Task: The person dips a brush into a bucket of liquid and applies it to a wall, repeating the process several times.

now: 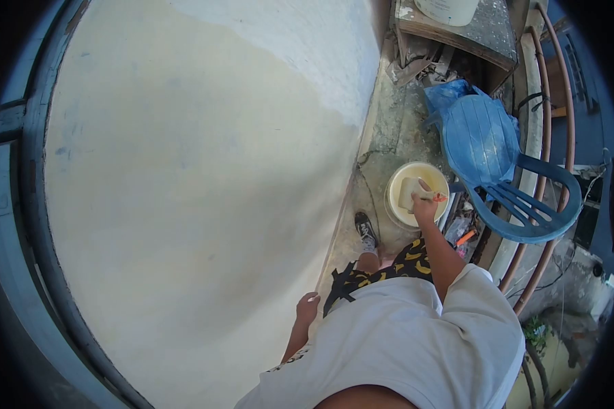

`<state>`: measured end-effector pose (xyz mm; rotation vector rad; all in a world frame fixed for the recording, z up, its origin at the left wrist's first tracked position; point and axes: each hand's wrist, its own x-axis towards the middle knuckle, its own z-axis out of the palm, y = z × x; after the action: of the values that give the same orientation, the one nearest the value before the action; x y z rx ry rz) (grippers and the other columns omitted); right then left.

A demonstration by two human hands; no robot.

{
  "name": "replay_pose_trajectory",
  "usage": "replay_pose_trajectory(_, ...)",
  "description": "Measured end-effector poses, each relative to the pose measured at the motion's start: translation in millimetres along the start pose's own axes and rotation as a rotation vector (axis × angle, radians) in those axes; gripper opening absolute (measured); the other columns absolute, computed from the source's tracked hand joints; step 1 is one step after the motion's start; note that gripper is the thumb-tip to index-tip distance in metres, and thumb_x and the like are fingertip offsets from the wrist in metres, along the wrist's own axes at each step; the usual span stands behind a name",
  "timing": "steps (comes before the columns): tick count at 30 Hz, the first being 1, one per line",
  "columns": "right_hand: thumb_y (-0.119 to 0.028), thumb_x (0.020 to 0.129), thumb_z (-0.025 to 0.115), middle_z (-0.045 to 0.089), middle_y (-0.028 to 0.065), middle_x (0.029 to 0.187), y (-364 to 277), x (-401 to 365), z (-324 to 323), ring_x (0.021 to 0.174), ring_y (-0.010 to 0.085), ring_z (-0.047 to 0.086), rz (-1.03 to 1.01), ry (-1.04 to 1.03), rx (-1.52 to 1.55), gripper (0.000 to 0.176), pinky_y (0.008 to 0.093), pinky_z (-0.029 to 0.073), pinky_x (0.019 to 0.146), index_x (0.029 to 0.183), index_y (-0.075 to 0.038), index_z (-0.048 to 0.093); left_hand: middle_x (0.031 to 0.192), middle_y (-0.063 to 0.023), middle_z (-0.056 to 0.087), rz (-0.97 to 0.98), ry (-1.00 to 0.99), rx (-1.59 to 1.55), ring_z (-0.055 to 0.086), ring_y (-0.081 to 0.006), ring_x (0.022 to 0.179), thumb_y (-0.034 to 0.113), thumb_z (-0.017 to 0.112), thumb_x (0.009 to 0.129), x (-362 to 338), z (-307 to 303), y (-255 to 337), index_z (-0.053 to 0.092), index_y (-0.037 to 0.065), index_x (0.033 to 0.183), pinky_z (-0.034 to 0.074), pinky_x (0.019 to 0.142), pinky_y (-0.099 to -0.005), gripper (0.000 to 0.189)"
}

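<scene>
My right hand [424, 203] reaches down over a round bucket of cream paint [397, 183] on the floor and grips a paint brush [411, 191], its wide head inside the bucket and its orange handle end sticking out by my fingers. My left hand [308, 307] hangs at my side close to the cream-painted wall [184, 191], fingers curled with nothing in them. My left foot in a dark shoe [366, 230] stands beside the bucket.
A blue plastic chair [501, 170] stands right of the bucket against a curved metal railing [549, 170]. A wooden bench [457, 31] with a white pail [447, 9] sits further along the narrow, debris-strewn floor. The wall's upper part is white.
</scene>
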<state>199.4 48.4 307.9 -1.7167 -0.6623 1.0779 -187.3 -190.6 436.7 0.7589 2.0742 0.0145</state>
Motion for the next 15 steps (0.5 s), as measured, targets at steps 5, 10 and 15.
replay_pose_trajectory(5, 0.001, 0.076, 0.063, 0.061, 0.0108, 0.103, 9.1, 3.3, -15.9, 0.090, 0.0173, 0.059, 0.024, -0.038, 0.027, 0.045, 0.0266, 0.046, 0.079, 0.121, -0.003, 0.057, 0.108, -0.0163, 0.064, 0.201, -0.125, 0.161, 0.064, -0.0312, 0.093, 0.031, 0.061, 0.084, -5.9, 18.9, 58.1, 0.065, 0.009, 0.108, 0.048, 0.084, -0.0362, 0.033)
replay_pose_trajectory(10, 0.003, 0.077, 0.060, 0.059, 0.0114, 0.107, 8.4, -1.0, -18.8, 0.091, 0.0174, 0.058, -0.098, -0.131, 0.224, 0.046, 0.0264, 0.047, 0.078, 0.123, -0.002, 0.055, 0.096, -0.0217, 0.065, 0.427, -0.426, 0.440, 0.064, -0.0344, 0.089, 0.026, 0.060, 0.078, 31.6, 41.7, 32.2, 0.066, 0.006, 0.102, 0.049, 0.078, -0.0413, 0.031)
replay_pose_trajectory(15, 0.004, 0.077, 0.059, 0.058, 0.0125, 0.109, 4.4, -4.6, -16.9, 0.090, 0.0184, 0.059, -0.062, -0.107, 0.298, 0.048, 0.0263, 0.049, 0.074, 0.125, -0.003, 0.052, 0.086, -0.0151, 0.067, 0.281, -0.659, 0.382, 0.065, -0.0247, 0.080, 0.016, 0.060, 0.073, 9.5, 9.3, 86.6, 0.067, 0.003, 0.097, 0.049, 0.072, -0.0382, 0.028)
